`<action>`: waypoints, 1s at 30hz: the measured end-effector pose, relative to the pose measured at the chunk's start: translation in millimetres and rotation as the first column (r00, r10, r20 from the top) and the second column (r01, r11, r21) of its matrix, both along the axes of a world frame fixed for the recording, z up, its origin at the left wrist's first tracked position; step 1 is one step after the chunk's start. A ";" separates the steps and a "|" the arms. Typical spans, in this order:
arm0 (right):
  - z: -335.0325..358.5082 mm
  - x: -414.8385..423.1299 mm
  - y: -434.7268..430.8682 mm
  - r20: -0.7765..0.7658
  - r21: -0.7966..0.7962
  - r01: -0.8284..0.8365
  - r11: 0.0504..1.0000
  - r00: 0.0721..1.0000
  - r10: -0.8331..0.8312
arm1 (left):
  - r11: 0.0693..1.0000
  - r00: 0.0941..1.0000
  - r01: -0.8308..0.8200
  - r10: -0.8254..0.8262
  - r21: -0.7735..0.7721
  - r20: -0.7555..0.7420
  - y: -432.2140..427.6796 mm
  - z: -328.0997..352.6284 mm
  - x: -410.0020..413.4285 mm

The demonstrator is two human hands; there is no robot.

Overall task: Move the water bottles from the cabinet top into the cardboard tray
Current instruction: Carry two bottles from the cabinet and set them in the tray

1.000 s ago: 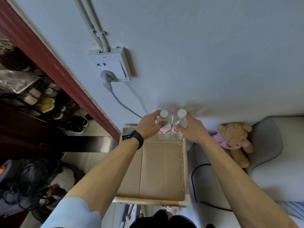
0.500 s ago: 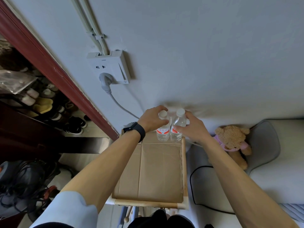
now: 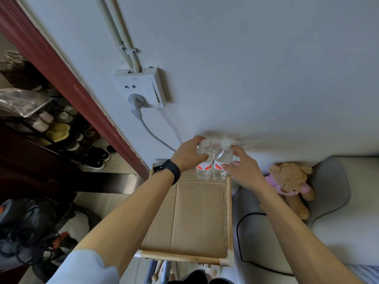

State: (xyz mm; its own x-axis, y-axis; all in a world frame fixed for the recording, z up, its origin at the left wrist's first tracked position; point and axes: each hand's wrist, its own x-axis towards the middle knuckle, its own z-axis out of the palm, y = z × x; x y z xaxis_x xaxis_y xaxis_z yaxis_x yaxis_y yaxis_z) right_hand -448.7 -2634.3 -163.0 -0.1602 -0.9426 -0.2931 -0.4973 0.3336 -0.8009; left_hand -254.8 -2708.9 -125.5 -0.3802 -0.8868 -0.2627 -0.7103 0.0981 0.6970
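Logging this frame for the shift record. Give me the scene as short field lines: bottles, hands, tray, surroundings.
bottles: left bottle and right bottle, upright, side by side, at the tray's far end
left hand: wrapped around left bottle
right hand: fingers spread beside right bottle, grip loose
cardboard tray: otherwise bare
beside tray: teddy bear on the right
wall: socket with plug

White wall (image 3: 246, 58) ahead, surface-mounted socket (image 3: 141, 88) fed by two conduits (image 3: 121, 33) from above, grey plug (image 3: 134, 104) in it, cable trailing down-right. Dark red door frame (image 3: 61, 74) runs diagonally at left; beyond it a shoe rack (image 3: 61, 128) with several pairs, light floor (image 3: 110, 199). Tangle of black cables (image 3: 30, 228) bottom left. Right side: grey cushion (image 3: 332, 185), teddy bear (image 3: 291, 181) in purple top leaning on it, black cord (image 3: 240, 242) looping below. Soft, even daylight.
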 end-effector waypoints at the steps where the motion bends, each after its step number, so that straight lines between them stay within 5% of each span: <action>1: -1.4 1.0 2.5 0.003 -0.007 0.010 1.000 1.000 -0.010 | 1.000 1.000 -0.009 0.009 -0.005 -0.001 2.5 -0.8 2.0; 8: 3.6 4.1 -9.2 0.072 -0.003 0.031 1.000 0.997 -0.031 | 1.000 0.999 -0.011 0.011 -0.014 0.039 7.4 4.5 1.2; 18: -5.1 5.7 12.5 -0.262 -0.089 -0.110 0.990 0.962 0.083 | 0.997 0.995 -0.062 0.059 -0.041 -0.077 37.8 -8.9 3.0; 30: 17.1 16.6 21.9 -0.202 -0.063 -0.050 0.997 0.979 0.036 | 0.999 0.998 -0.030 0.028 -0.044 -0.052 40.8 -9.6 10.5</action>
